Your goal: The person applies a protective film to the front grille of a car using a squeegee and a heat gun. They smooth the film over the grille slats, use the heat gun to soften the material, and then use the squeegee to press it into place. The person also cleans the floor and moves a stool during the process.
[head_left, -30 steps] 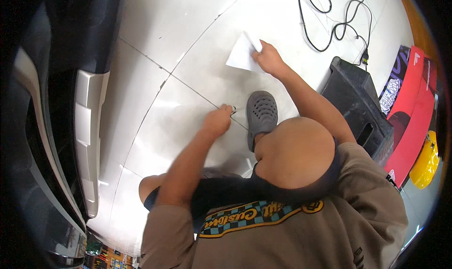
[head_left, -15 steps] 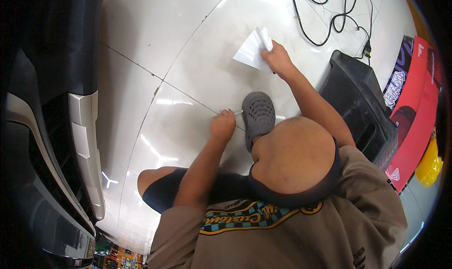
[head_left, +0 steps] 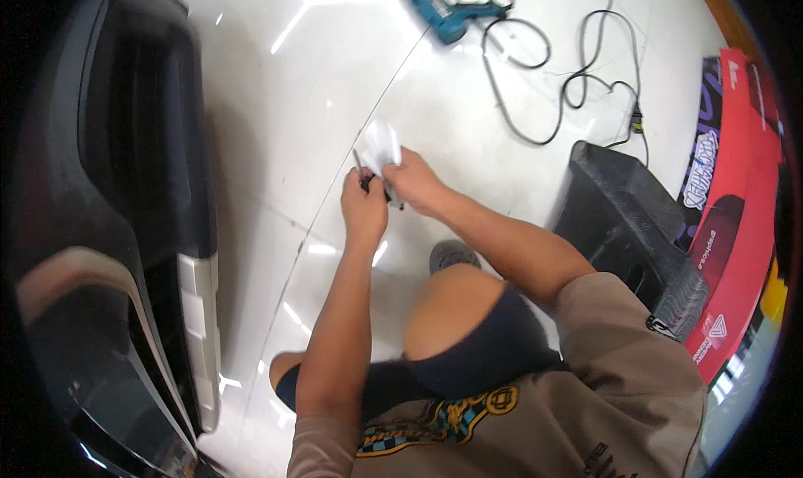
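Both hands meet in front of my knee, above the tiled floor. My right hand (head_left: 416,184) is closed on a folded white sheet (head_left: 382,148), which fans up from the fingers. Close against it, my left hand (head_left: 365,209) is closed round a thin rod-like object (head_left: 356,158) whose tip pokes up beside the sheet. Something small and dark shows at the left fingertips, and a greyish bit sticks out below the right fingers; blur hides what kind of things these are.
A vehicle's dark bumper (head_left: 150,127) with silver trim stands at the left. On the floor ahead lies a teal corded power drill (head_left: 443,14) with its looped black cable (head_left: 535,143). To the right are a black plastic piece (head_left: 623,202) and a red printed panel (head_left: 736,227).
My right hand has brought the white sheet left and down, against my left hand, which has moved up and forward. The view has shifted, and the drill now shows.
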### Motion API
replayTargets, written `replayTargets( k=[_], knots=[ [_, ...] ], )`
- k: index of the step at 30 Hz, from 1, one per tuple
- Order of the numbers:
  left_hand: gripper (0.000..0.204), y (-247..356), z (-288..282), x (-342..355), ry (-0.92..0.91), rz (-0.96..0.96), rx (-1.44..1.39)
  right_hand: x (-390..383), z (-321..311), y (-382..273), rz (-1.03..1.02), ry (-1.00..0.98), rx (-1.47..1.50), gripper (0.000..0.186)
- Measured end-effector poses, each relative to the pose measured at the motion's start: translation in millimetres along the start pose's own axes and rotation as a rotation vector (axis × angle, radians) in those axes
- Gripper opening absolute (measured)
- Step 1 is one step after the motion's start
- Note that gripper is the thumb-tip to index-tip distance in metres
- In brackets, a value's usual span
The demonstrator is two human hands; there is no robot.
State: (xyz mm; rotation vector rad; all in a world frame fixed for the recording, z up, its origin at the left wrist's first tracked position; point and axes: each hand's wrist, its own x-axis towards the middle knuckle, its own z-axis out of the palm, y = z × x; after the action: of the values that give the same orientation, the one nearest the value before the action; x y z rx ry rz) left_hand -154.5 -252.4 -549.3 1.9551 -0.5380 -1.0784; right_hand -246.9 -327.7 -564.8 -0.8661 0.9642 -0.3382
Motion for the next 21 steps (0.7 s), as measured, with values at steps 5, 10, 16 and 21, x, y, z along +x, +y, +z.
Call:
replayTargets(
  k=[5,10,16,21],
  knots=[
    [0.019,91.7,22.1,33.1,-0.089,0.334,0.523,-5.3,-29.4,-89.2,0.080,0.028,0.498,0.032],
    [0.020,172.8,70.0,51.4,-0.173,0.693,0.713,0.6,-71.3,-140.2,-0.046,0.037,0.858,0.028],
    [0.017,272.3,143.1,25.5,-0.321,0.887,0.927,-22.5,-147.7,-199.7,-0.132,0.058,1.008,0.026],
    [0.028,317.8,153.6,38.3,-0.492,1.314,1.187,-26.9,-183.1,-221.7,-0.234,-0.002,1.037,0.028]
  ],
)
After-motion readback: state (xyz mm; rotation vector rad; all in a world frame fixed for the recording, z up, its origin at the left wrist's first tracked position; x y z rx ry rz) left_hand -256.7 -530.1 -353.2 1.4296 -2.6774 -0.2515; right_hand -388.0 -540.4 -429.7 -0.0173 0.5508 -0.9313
